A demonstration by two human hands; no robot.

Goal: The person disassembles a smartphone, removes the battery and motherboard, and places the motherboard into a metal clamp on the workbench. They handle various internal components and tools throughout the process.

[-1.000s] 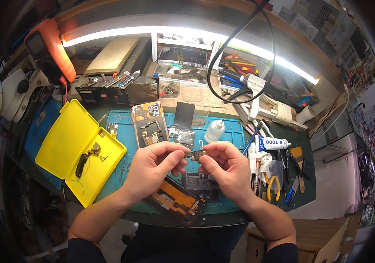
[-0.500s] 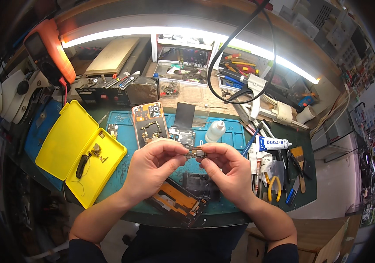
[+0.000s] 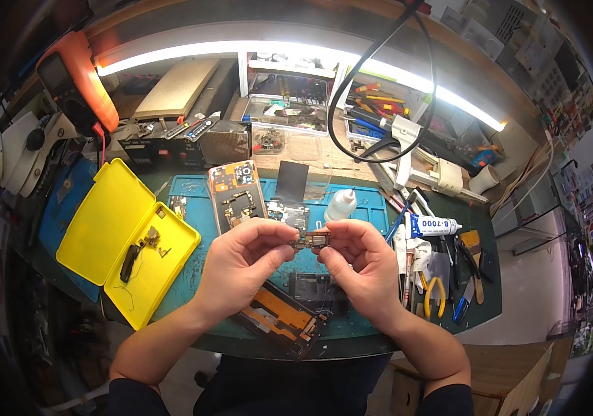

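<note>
A small circuit board (image 3: 314, 240) is pinched between both hands above the middle of the mat. My left hand (image 3: 241, 267) is closed on its left end with thumb and forefinger. At the other end, my right hand (image 3: 360, 263) grips it the same way. Behind my left hand lies an opened phone body (image 3: 242, 201), orange at the top, with board pieces on it. A black phone part with an orange flex layer (image 3: 282, 315) rests tilted below the hands. Partly behind the fingers is another circuit board (image 3: 289, 213).
An open yellow case (image 3: 172, 263) with small parts stands left on the blue mat (image 3: 186, 186). A white dropper bottle (image 3: 341, 205) is just beyond my right hand. To the right lie a glue tube (image 3: 431, 226), yellow-handled pliers (image 3: 435, 298) and a brush (image 3: 470, 240).
My right fingertips have shifted slightly to the right and up, and more of the small board shows between the hands. The left hand has hardly moved.
</note>
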